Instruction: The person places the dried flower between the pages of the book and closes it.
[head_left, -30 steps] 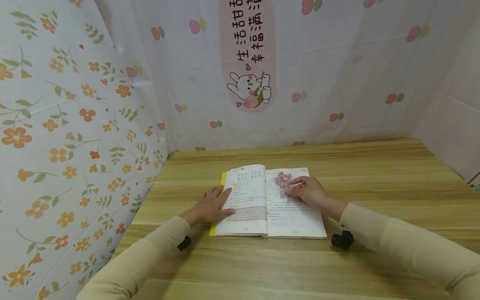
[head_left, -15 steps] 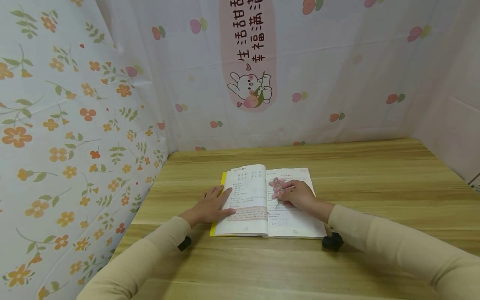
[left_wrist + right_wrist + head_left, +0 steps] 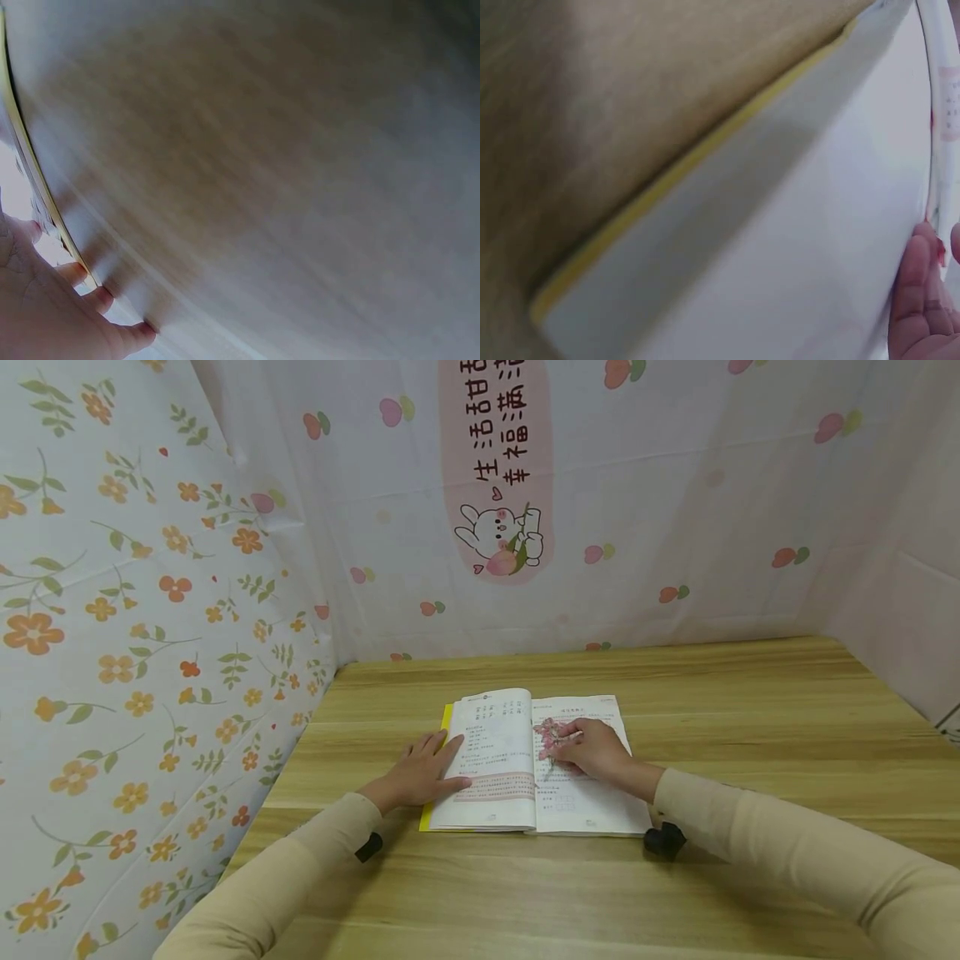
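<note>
An open book [image 3: 600, 814] with printed pages and a yellow cover edge [image 3: 426, 820] lies on the wooden table. My left hand [image 3: 422, 774] rests on the outer margin of its left page, fingers spread. In the left wrist view, fingertips [image 3: 142, 330] of that hand reach past the yellow edge onto the table. Between the thumb and fingers of my right hand [image 3: 602, 752] is a small sprig of pink flowers [image 3: 550, 732], pinched low over the right page near the spine. In the right wrist view, the curled fingers [image 3: 913, 281] hover beside the page, with most of the sprig hidden.
Around the book spreads the wood-grain table [image 3: 480, 893]. A white cloth [image 3: 637, 485] with fruit prints and a rabbit picture hangs behind it, and a flower-patterned cloth [image 3: 150, 652] hangs on the left. A black device [image 3: 664, 841] sits under the right wrist.
Carrying the pink flowers, my right hand has shifted left across the right page toward the spine, mostly in the first half second. My left hand stays where it was.
</note>
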Motion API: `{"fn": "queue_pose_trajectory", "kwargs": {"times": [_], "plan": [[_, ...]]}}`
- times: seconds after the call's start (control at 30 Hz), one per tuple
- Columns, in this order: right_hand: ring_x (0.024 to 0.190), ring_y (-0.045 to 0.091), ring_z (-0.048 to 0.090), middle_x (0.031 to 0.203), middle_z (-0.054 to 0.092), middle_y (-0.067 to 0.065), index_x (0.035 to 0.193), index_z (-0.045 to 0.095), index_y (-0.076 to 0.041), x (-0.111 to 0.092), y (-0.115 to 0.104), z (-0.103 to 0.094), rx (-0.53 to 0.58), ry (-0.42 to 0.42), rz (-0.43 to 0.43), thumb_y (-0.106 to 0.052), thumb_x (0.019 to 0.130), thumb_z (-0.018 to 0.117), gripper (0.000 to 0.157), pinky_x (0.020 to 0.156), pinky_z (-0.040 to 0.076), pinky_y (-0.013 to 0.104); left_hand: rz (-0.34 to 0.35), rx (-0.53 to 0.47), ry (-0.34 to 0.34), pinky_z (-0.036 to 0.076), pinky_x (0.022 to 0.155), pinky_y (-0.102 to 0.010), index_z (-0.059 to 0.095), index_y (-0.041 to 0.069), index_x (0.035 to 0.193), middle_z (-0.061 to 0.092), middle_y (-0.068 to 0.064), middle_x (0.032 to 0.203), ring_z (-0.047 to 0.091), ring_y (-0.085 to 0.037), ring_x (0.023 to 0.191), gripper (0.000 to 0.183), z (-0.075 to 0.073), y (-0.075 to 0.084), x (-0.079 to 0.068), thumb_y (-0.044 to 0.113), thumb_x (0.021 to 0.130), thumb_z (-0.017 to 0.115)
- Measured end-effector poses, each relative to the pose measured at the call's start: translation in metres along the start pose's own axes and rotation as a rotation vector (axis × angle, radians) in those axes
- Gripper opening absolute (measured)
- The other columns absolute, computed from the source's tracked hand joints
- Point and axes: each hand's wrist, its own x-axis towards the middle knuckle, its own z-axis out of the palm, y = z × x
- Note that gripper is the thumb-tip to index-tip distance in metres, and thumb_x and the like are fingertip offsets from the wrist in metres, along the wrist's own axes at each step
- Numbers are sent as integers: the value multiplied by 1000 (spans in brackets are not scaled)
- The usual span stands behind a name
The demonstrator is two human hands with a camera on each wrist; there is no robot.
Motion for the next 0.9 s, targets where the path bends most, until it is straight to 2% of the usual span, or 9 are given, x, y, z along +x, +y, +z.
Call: {"fn": "queue_pose_trajectory", "kwargs": {"times": [0.1, 0.3, 0.47, 0.57, 0.7, 0.9], "plan": [[60, 13, 59, 75, 62, 4, 103, 56, -2, -3, -4, -5, -67, -8, -42, -21, 77, 68, 34, 51, 46, 28, -1, -11, -5, 16, 96, -56, 11, 25, 143, 15, -11, 144, 14, -31, 129, 84, -1, 0, 0, 74, 76, 26], [61, 16, 59, 73, 62, 5, 103, 57, -2, -10, -9, -17, -129, -57, -100, -23, 80, 66, 33, 50, 45, 28, -3, -23, -5, 15, 96, -56, 11, 24, 143, 15, -11, 143, 14, -31, 129, 84, -3, 0, -1, 73, 77, 28], [64, 14, 56, 74, 61, 1, 102, 58, -2, -17, -9, -29, -284, -44, -255, -25, 80, 65, 33, 53, 44, 28, 2, -18, -15, 15, 96, -56, 11, 23, 143, 14, -12, 144, 13, -31, 129, 84, -3, 1, -1, 72, 77, 27], [71, 14, 56, 81, 61, 1, 105, 58, -4, -19, -6, -37, -383, 0, -362, -29, 79, 66, 37, 60, 45, 31, 1, -19, -17, 15, 96, -56, 11, 22, 143, 14, -12, 144, 13, -31, 129, 83, -4, 2, -2, 72, 78, 28], [86, 20, 58, 96, 62, 6, 111, 55, -5, -20, 6, -50, -473, 33, -472, -35, 79, 65, 45, 73, 45, 38, -1, -9, -17, 16, 96, -56, 11, 22, 143, 14, -12, 143, 13, -31, 129, 82, -4, 2, -2, 71, 79, 29], [109, 26, 47, 117, 52, 8, 118, 50, -7, -22, 26, -69, -574, -12, -603, -39, 80, 63, 51, 87, 37, 45, 1, -12, -17, 16, 96, -56, 11, 23, 143, 14, -12, 144, 13, -31, 129, 82, -4, 2, -2, 71, 79, 29]]}}
